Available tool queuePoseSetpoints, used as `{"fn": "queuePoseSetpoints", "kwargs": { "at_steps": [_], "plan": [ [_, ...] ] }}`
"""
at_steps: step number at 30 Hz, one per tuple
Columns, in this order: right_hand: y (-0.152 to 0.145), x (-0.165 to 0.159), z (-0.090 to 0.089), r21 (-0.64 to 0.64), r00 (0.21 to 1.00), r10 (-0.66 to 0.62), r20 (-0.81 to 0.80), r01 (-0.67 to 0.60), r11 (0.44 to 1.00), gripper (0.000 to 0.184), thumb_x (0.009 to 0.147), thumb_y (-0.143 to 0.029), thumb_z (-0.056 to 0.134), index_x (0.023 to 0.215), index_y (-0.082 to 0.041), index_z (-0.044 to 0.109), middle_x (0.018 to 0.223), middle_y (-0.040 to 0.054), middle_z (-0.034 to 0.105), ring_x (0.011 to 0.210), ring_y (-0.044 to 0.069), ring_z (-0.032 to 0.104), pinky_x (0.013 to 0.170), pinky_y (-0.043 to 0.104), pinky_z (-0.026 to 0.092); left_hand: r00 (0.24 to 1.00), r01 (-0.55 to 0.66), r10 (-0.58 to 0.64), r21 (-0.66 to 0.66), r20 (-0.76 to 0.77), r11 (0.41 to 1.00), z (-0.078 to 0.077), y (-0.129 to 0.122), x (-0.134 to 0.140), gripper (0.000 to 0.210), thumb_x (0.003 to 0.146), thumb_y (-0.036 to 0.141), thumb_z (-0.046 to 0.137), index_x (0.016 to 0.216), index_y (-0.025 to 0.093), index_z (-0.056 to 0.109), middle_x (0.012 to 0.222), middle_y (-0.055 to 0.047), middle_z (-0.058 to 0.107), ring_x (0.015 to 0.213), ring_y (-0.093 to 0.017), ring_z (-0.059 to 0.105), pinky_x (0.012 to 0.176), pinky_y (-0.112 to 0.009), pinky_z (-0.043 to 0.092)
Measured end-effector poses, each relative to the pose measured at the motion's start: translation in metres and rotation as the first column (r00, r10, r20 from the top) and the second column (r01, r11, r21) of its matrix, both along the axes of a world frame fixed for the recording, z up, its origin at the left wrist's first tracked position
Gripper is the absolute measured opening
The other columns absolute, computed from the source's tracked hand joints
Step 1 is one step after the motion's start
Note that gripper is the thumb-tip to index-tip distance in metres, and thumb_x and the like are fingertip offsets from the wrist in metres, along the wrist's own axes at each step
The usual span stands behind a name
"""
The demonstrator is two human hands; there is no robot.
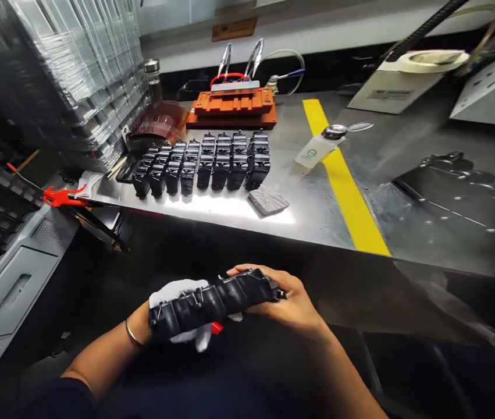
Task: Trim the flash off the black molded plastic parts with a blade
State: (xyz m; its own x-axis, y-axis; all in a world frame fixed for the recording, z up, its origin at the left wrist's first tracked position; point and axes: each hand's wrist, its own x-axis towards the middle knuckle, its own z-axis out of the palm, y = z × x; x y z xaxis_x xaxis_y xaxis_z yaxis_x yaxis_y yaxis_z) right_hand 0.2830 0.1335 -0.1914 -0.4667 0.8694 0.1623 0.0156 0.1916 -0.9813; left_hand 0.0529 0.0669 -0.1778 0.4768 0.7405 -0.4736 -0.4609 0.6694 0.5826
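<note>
A long black moulded plastic part (216, 301) is held in front of me, below the table edge, tilted up to the right. My left hand (180, 289), in a white glove, is closed around its left part from behind and below. Bare, my right hand (288, 302) grips its right end with the fingers along the top. Something small and red (217, 328) shows under the part near the gloved fingers; I cannot make out what it is. Similar black parts (203, 163) stand in a row on the metal table.
A folded grey cloth (269, 199) lies near the table (221, 212) edge. An orange fixture (234, 106) stands at the back. Right of it are yellow tape (349, 198) and a white bottle (317, 149). Clear trays (85, 75) are stacked left, above a red air gun (61, 196).
</note>
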Motion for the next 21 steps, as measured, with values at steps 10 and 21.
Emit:
{"fn": "queuePoseSetpoints", "kwargs": {
  "at_steps": [10,21],
  "plan": [
    [-0.026,-0.05,-0.003,-0.078,0.958,-0.286,-0.014,0.284,0.956,0.043,0.067,-0.059,0.072,0.076,-0.017,0.074,0.062,0.0046,0.068,0.049,0.015,0.057,0.041,0.024,0.045,0.862,-0.501,0.491,0.056,0.126,0.864,0.006,0.013,0.015,0.014,0.077,0.016,0.068,0.09,0.014,0.072,0.097,-0.008,0.074,0.099,-0.022,0.067,0.096,-0.035,0.049],
    [-0.013,-0.036,0.009,-0.286,0.984,-0.178,-0.025,0.164,0.944,0.035,0.074,-0.051,0.07,0.07,-0.016,0.07,0.063,0.0033,0.061,0.056,0.013,0.054,0.047,0.021,0.043,0.834,-0.521,0.517,-0.036,0.191,0.853,-0.005,0.015,0.02,0.042,0.072,0.013,0.074,0.113,0.012,0.065,0.104,-0.01,0.071,0.093,-0.021,0.068,0.083,-0.03,0.053]
  ]
}}
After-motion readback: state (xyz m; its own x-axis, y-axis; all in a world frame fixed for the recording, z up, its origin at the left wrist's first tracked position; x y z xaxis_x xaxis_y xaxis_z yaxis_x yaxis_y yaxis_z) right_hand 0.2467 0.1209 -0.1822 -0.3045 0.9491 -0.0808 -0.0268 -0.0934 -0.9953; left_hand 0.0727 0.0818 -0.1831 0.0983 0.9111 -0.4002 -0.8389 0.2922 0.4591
